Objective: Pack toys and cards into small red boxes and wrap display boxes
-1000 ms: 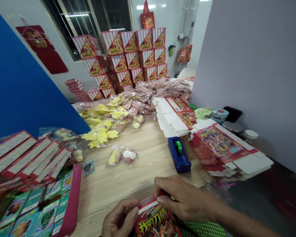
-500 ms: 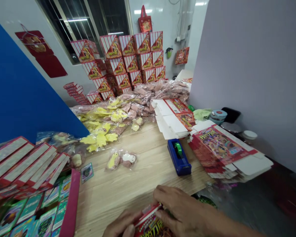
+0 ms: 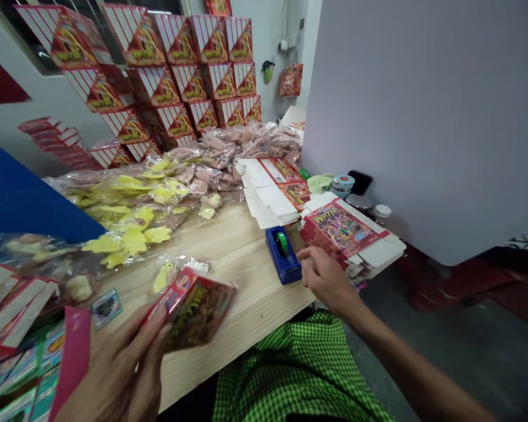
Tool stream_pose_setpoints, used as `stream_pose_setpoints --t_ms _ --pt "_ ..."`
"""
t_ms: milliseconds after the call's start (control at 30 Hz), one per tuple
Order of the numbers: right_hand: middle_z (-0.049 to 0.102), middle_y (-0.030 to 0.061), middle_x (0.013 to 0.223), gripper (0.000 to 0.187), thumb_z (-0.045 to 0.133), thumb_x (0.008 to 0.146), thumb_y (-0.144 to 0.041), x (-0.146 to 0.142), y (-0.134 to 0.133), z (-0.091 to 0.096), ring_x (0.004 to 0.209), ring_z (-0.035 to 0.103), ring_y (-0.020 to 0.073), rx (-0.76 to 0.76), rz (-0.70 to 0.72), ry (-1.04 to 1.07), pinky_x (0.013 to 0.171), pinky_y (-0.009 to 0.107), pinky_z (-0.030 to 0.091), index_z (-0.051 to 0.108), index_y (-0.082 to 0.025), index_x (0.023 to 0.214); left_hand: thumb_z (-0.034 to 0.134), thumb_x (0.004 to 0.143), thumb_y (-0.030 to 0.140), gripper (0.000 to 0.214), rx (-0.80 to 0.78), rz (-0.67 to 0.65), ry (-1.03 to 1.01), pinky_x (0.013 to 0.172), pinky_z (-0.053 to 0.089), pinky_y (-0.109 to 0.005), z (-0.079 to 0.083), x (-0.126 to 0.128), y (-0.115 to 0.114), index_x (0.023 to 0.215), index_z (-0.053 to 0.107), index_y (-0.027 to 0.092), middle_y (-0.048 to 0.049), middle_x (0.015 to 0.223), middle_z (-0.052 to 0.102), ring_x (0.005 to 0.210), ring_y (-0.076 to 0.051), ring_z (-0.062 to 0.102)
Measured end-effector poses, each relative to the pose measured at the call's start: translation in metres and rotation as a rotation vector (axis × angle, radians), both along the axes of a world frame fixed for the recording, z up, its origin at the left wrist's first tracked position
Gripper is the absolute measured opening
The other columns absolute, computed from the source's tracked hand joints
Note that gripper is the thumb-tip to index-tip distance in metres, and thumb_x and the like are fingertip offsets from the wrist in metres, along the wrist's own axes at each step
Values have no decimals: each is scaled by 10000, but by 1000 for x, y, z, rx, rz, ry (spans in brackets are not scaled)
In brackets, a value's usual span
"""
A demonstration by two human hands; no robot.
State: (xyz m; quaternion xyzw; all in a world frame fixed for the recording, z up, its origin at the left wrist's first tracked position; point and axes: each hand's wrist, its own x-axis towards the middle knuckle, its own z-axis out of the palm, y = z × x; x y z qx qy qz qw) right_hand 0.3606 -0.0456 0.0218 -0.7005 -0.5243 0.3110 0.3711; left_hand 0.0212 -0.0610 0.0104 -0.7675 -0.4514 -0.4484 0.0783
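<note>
Fingers of your left hand (image 3: 118, 366) are clenched on a glossy red printed carton (image 3: 196, 310) at ten o'clock, held up clear of the wooden table (image 3: 242, 305). Your right hand (image 3: 325, 278) is released and open at one o'clock, just short of the stacked flat card cartons (image 3: 341, 228), keeping them within reach, with a blue tape dispenser (image 3: 283, 256) close by at twelve.

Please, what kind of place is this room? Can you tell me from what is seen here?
It looks like a small packing workshop for toys. Tall stacks of red printed boxes stand at the back, heaps of bagged toys lie in front of them, and flat printed cartons lie beside a blue tape dispenser.
</note>
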Motion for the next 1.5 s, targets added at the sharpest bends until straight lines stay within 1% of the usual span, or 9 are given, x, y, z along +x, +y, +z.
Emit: stream_pose_setpoints --t_ms 133,300,567,767,1000,1133,1267,1400,1500 --pt "603 -8 592 167 470 943 -172 11 15 -14 466 602 159 -280 -84 138 431 228 429 616 -134 1015 622 945 121 584 120 -49 135 978 579 -287 -5 18 24 1480 516 331 -42 1364 677 1095 -195 722" --pt "707 16 833 89 538 939 -181 7 23 -16 671 719 139 -237 -79 252 527 179 511 615 -176 896 712 891 108 696 92 -100 147 931 602 -288 -12 39 21 1508 475 326 -66 1428 624 1136 -217 710" --pt "647 -5 675 69 612 897 -175 1 28 -21 454 623 111 -268 -131 327 399 171 443 587 -163 833 681 898 60 437 149 -54 126 981 553 -261 -7 44 27 1300 649 229 -66 1267 712 1081 -177 722" --pt "665 -10 815 84 569 892 -287 -1 18 -18 649 724 149 -174 -94 412 554 217 552 565 -205 874 692 887 61 264 151 -53 87 946 566 -249 -2 44 31 1129 708 166 -85 1141 740 1019 -181 739" --pt "638 38 714 230 561 765 -396 1 0 -64 764 710 241 -32 -93 296 698 365 601 451 -240 638 695 874 55 262 124 -24 36 955 587 -321 -4 45 32 1104 711 178 -93 1133 732 1052 -217 729" --pt "672 136 1052 214 560 795 -384 1 -17 -51 1048 653 284 147 -131 103 812 385 558 495 -234 656 689 878 74 249 81 -42 27 922 615 -357 -7 44 30 1108 694 169 -125 1194 707 1062 -235 724" --pt "647 48 783 172 511 909 -294 -19 -24 -8 720 632 180 359 119 -94 636 282 482 554 -219 761 663 900 94 249 80 -49 54 928 619 -360 -5 45 30 1139 670 162 -135 1207 701 1090 -235 719" --pt "525 -42 598 187 469 954 -235 -67 -5 19 512 478 102 312 512 230 493 217 363 588 -199 815 649 911 80 231 142 -48 108 933 611 -324 0 45 30 1127 664 163 -111 1121 743 1039 -204 740" --pt "516 -62 585 262 473 919 -188 -101 19 21 497 456 92 247 662 420 501 213 367 679 -180 1082 639 917 76 224 138 -47 111 896 619 -304 2 45 28 1117 657 176 -112 1124 752 1024 -200 749"
